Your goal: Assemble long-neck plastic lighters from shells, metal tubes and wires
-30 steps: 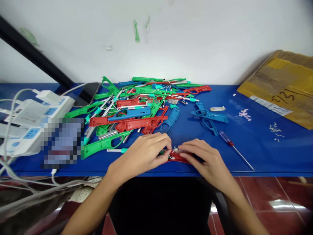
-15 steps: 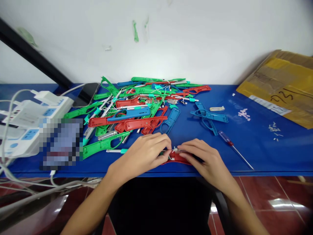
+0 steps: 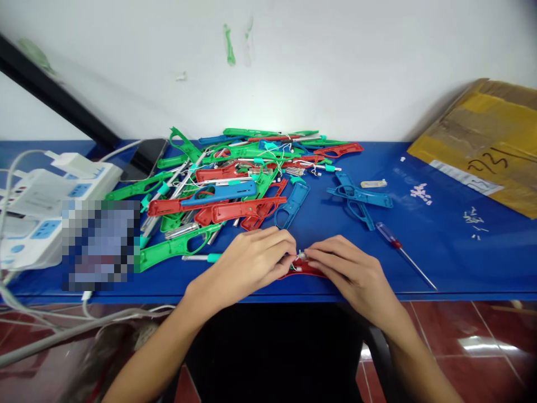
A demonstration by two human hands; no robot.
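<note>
A red plastic handle half (image 3: 308,270), like that of a long-reach lighter, lies at the table's front edge under both hands. My left hand (image 3: 255,254) is closed in a pinch over its left side; what the fingertips hold is hidden. A metal tube with a teal collar (image 3: 213,258) sticks out to the left behind that hand. My right hand (image 3: 350,263) pinches a small clear part (image 3: 301,255) above the red handle half. A short white wire shows between the hands.
Green, red and blue handle halves (image 3: 247,211) are heaped with metal tubes at the back left. On the right lie a screwdriver (image 3: 396,244), small pink parts (image 3: 420,193), screws (image 3: 474,217) and a cardboard box (image 3: 482,140). A power strip (image 3: 100,182) and phone (image 3: 146,159) stand left.
My right fingers have shifted slightly at the clear part, and less of the red handle half shows beneath them. My left hand stays almost in place. The camera view has tilted a little.
</note>
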